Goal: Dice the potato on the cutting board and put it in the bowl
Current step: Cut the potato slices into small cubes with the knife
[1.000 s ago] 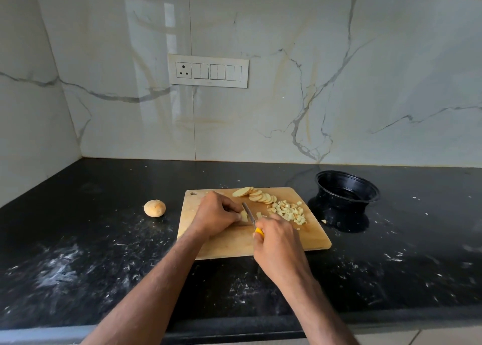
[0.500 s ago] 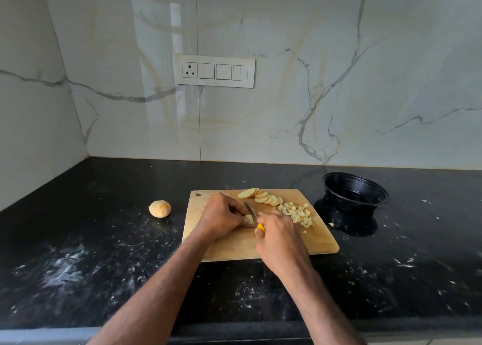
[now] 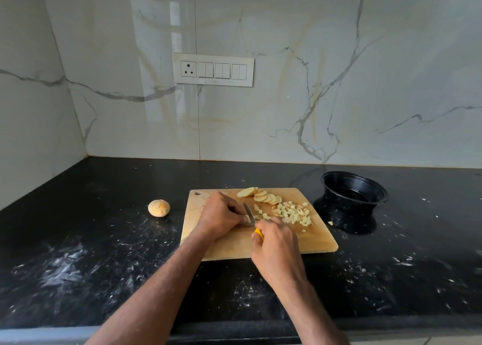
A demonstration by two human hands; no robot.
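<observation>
Pale potato pieces (image 3: pixel 247 217) are pinned to the wooden cutting board (image 3: pixel 234 243) under the curled fingers of the left hand (image 3: pixel 221 215), directly left of the blade. Yellow-handled knife (image 3: pixel 251 221) is gripped in the right hand (image 3: pixel 276 243), its blade pointing away from the person, alongside the left fingertips.

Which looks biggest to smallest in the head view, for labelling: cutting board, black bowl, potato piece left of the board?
1. cutting board
2. black bowl
3. potato piece
The bowl sits slightly farther away, yet the order is clear.

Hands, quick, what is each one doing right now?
Left hand: fingers curled, holding potato pieces down on the cutting board.
Right hand: gripping the knife by its yellow handle.
</observation>
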